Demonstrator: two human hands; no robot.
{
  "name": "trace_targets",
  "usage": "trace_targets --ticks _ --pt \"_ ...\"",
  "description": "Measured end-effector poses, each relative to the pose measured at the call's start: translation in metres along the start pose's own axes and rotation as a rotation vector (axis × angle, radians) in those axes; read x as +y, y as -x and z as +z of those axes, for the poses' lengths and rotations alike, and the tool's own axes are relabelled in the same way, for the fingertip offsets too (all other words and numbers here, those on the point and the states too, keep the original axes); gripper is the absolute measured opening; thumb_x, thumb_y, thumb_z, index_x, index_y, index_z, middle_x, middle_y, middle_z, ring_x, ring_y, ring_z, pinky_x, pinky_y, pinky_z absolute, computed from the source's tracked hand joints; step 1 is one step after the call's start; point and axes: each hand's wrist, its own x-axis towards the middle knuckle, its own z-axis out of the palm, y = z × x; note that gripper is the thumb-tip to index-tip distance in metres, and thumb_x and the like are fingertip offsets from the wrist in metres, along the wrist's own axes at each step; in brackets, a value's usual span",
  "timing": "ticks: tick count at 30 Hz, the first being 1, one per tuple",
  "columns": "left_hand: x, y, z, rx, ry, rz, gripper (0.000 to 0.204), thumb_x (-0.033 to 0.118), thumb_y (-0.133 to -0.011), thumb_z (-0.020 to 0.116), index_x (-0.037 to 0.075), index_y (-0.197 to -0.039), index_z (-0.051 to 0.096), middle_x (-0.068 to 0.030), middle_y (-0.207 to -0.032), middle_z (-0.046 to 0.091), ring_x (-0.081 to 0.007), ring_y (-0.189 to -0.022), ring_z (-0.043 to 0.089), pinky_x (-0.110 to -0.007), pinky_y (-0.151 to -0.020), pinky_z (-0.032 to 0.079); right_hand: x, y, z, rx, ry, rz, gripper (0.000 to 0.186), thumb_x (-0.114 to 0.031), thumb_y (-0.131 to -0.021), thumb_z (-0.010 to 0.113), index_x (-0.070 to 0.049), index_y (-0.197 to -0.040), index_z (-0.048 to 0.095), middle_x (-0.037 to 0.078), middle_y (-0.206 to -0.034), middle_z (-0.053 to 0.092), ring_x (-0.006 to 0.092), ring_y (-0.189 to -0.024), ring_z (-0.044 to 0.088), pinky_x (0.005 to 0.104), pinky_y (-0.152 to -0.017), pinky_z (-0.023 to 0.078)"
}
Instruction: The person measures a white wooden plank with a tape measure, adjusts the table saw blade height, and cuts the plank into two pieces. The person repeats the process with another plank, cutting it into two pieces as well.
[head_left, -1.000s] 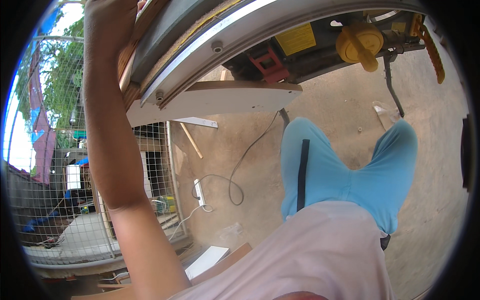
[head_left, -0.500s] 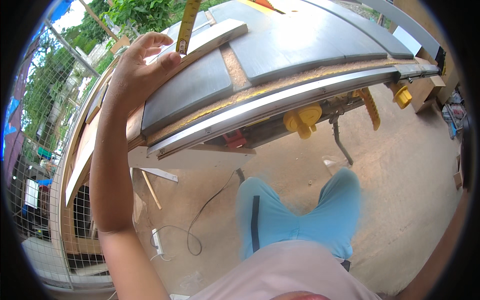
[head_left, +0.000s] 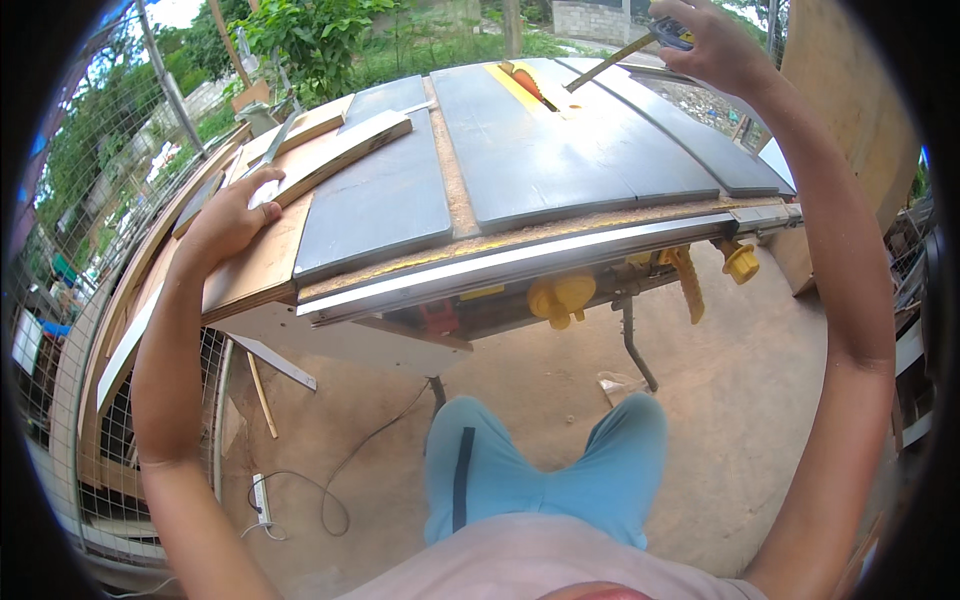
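A table saw with a grey top (head_left: 390,205) stands in front of me. My left hand (head_left: 232,218) is at its left side, closed round the near end of a wooden board (head_left: 345,152) with a pale face. That board lies slantwise across the left part of the top. High at the right, my right hand (head_left: 705,45) is closed round a tape measure (head_left: 672,33). Its yellow blade (head_left: 610,63) sticks out down and left, with the tip close above the tabletop near the orange blade insert (head_left: 528,83).
A second wooden strip (head_left: 300,132) lies beyond the board. Yellow hand knobs (head_left: 562,298) hang under the saw's metal front rail (head_left: 520,250). A power strip (head_left: 262,498) and its cable lie on the floor at the left. Wire mesh fencing (head_left: 60,400) stands on the left.
My right hand has come into view at the upper right with the tape measure. The tape blade has left my left hand's side. My left hand has lowered onto the board's end.
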Motion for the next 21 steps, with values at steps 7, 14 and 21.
trace_targets --ticks 7,14,21 --pt "0.028 -0.065 -0.012 0.209 -0.006 0.144 0.079 0.043 -0.091 0.080 0.014 -0.156 0.046 -0.0253 -0.155 0.048 -0.0411 -0.141 0.051 -0.052 -0.118 0.040 -0.028 -0.049 0.007 0.023 0.115 -0.166 0.059 -0.021 -0.082 0.082 -0.004 -0.131 0.054 0.020 -0.112 0.063 0.0352 -0.104 0.066 0.0444 -0.089 0.055" --pt "0.228 -0.133 0.006 0.524 0.503 0.516 0.089 0.009 -0.086 0.078 0.012 -0.160 0.030 -0.0155 -0.130 0.064 -0.0266 -0.116 0.063 -0.040 -0.095 0.055 -0.070 -0.087 -0.006 -0.008 -0.044 -0.372 0.056 -0.023 -0.081 0.085 0.003 -0.123 0.057 0.017 -0.105 0.066 0.0284 -0.097 0.067 0.0400 -0.085 0.057" --pt "0.294 -0.136 -0.018 0.323 0.909 0.694 0.125 -0.008 -0.082 0.079 0.022 -0.169 -0.004 -0.0247 -0.150 0.054 -0.0311 -0.130 0.062 -0.036 -0.098 0.060 -0.054 -0.078 -0.024 -0.066 -0.350 -0.329 0.068 -0.018 -0.076 0.087 0.002 -0.127 0.048 0.015 -0.095 0.068 0.0252 -0.092 0.068 0.0362 -0.083 0.057"
